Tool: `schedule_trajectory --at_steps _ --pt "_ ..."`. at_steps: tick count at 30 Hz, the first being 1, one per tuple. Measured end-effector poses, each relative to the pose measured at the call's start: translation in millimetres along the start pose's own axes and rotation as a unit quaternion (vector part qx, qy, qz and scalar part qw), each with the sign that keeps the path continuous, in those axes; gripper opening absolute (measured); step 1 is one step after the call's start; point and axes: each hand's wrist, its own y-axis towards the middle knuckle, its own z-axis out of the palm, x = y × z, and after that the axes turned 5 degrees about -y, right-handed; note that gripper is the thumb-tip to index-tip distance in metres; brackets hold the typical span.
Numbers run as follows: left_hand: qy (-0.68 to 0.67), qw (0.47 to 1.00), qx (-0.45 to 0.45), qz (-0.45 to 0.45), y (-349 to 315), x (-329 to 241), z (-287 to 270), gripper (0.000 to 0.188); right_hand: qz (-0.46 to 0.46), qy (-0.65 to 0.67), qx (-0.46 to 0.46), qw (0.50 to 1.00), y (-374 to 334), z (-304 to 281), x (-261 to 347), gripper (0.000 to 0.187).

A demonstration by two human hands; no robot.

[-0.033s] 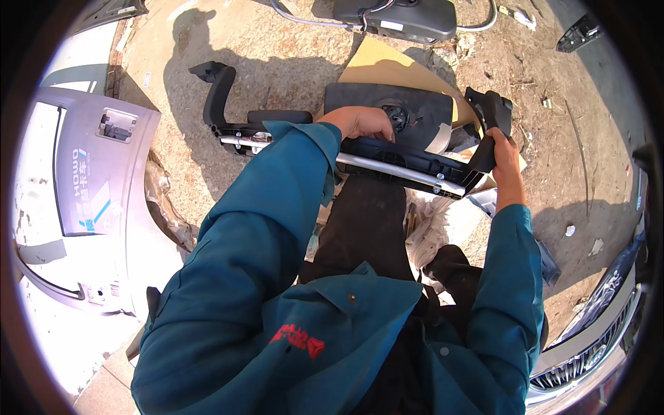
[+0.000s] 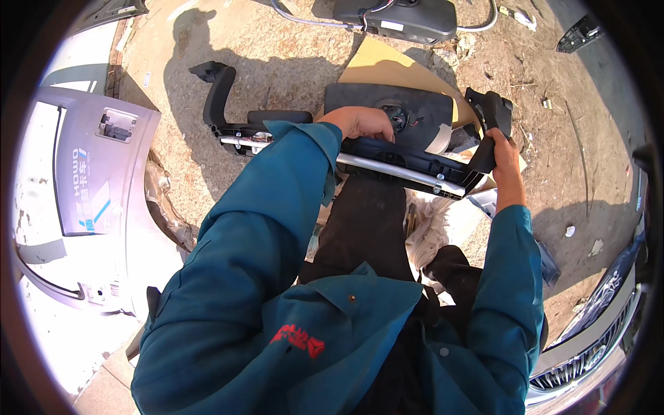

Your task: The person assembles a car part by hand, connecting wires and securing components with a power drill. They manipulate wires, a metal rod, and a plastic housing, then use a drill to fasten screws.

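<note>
A long black mirror bracket [image 2: 401,173] with a silver tube along it lies crosswise above my knees. Its curved black arms rise at both ends. My right hand [image 2: 506,166] is closed round the black arm at the right end. Over the bracket's middle, my left hand [image 2: 361,123] has its fingers curled down on the far edge; the fingertips are partly hidden, and so is any small thing in them. Just beyond lies a black mirror housing [image 2: 432,107], with a round opening that shows wires. My left sleeve covers part of the tube.
Brown cardboard [image 2: 380,62] lies under the housing. Farther off is another black mirror unit [image 2: 418,21] with grey tubing. A silver vehicle door [image 2: 131,166] stands at left, and a grille panel [image 2: 588,356] at lower right. Crumpled pale wrapping [image 2: 432,228] is beside my legs.
</note>
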Motion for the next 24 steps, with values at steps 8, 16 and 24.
schedule_trajectory --at_steps 8,16,24 --pt "-0.018 1.000 -0.023 -0.004 3 4 1 0.017 0.010 -0.106 -0.048 0.993 -5 5 6 0.060" --pt "0.007 0.992 -0.101 0.077 14 15 5 0.008 -0.131 -0.429 -0.146 0.882 7 12 -12 0.107" --pt "0.140 0.979 -0.138 0.061 11 9 15 0.027 -0.344 -0.514 -0.302 0.725 -18 36 2 0.062"
